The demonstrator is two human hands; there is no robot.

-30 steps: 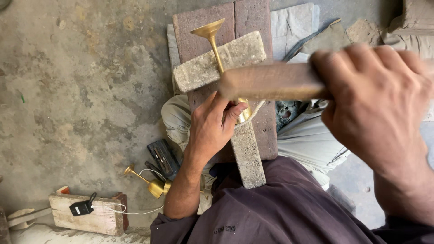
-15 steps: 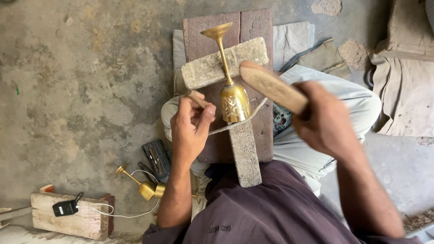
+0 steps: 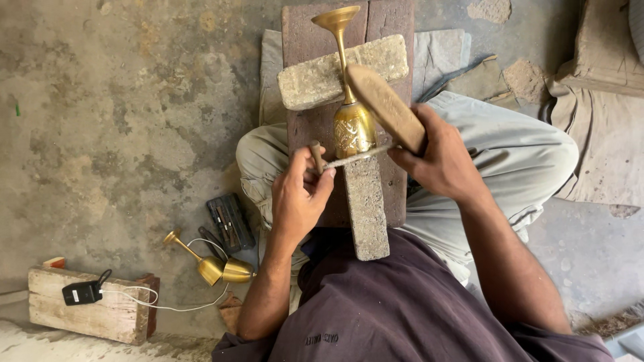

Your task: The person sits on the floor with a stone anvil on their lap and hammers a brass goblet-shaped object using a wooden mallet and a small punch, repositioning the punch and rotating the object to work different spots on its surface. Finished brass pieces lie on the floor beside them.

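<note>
Brass goblet [image 3: 351, 127] lies across the stone cross [image 3: 365, 201], its cup already part patterned. The left hand [image 3: 298, 198] pinches a thin chisel [image 3: 349, 159] against the cup; the right hand [image 3: 439, 157] grips a wooden mallet [image 3: 384, 104] just above it. Engraving looks midway, with bare brass left.

Lighting: soft, even daylight, bright; my arms cast only faint shadows. Glare: small glints on the brass goblet [image 3: 353, 127]. Focus: sharp throughout; slight wide-angle stretch at edges.
</note>
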